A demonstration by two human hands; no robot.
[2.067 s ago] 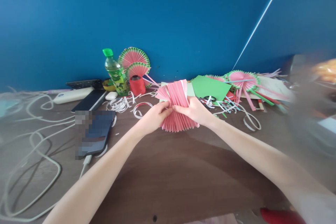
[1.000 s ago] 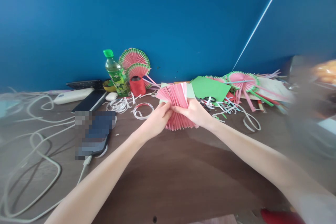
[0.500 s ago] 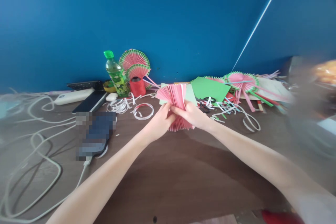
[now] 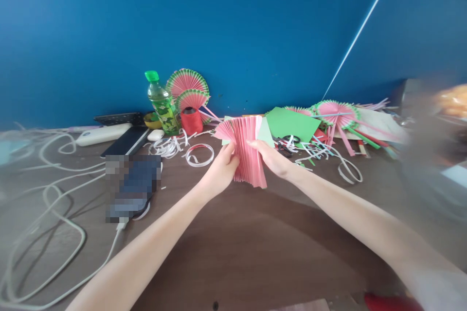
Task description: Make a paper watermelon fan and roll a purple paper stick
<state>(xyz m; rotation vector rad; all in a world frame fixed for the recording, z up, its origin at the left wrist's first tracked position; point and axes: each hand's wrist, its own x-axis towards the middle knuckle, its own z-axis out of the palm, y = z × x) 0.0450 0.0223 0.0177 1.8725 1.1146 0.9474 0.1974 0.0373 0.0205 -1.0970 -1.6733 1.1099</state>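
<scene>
Over the dark brown bench (image 4: 237, 248), the left hand (image 4: 222, 167) pinches the left side of the accordion-pleated pink paper (image 4: 247, 163); the right hand (image 4: 272, 158) apparently pinches its right side, fingers hidden; beyond are a green paper sheet (image 4: 290, 122) and a blue wall (image 4: 255, 24).

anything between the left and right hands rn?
Yes, in the head view: pleated pink paper, with the left hand at its left side and the right hand at its right. A pale green sheet shows behind it.
</scene>
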